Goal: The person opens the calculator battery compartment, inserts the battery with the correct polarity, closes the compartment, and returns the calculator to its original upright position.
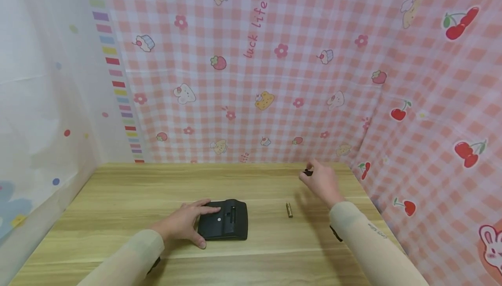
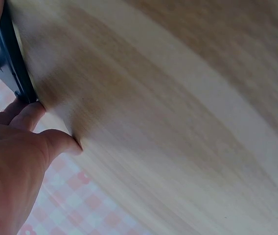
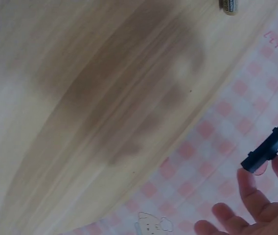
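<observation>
A black calculator [image 1: 235, 229] lies face down on the table, its narrow battery slot uncovered. My left hand [image 1: 186, 221] holds it by its left end, thumb at the near edge and a finger across the back. In the left wrist view, fingers of the left hand [image 2: 11, 161] meet the edge of the calculator [image 2: 16, 63]. Over the table's far right part, my right hand [image 1: 322, 182] pinches a small black battery cover [image 3: 266, 148] between thumb and fingertips. A gold-coloured battery [image 1: 289, 210] lies between the calculator and the right hand.
The wooden table [image 1: 164, 185] ends at a pink checked cloth [image 1: 243, 81] hanging behind it. More patterned cloth [image 1: 439, 116] hangs along the right side, and a white cloth [image 1: 47, 103] on the left.
</observation>
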A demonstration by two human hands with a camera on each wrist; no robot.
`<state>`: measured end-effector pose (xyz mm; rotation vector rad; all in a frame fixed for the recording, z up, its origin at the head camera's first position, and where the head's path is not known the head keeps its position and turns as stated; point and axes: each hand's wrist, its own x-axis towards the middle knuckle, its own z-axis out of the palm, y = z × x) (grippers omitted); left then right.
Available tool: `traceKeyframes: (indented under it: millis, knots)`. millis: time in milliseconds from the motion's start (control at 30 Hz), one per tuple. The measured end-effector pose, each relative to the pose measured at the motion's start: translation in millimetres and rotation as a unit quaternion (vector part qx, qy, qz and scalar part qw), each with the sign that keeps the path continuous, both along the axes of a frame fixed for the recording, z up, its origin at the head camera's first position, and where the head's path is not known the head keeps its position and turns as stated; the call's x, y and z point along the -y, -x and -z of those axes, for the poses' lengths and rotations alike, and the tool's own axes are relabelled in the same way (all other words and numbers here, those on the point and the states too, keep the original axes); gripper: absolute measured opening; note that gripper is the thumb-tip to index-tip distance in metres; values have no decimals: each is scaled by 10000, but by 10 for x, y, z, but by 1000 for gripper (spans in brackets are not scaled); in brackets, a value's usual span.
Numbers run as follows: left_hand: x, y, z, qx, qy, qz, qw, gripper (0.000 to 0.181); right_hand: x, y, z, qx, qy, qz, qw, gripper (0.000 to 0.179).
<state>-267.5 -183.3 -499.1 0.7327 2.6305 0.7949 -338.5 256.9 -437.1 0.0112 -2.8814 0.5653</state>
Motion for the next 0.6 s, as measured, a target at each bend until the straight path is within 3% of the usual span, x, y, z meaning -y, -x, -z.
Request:
traceKeyframes:
  millis: [200, 333, 600]
  knots:
    - [-5, 3, -5, 7, 10, 0, 10000, 105, -60, 0, 50, 630, -189, 131, 9977, 38]
    - [-3, 11, 4, -26, 23, 32, 10000, 105, -83, -6, 83, 1139, -34, 135, 9934, 37]
    - [2, 12, 17, 26, 10, -70, 10000, 104, -78, -2, 171, 1439, 73, 197, 9894, 35]
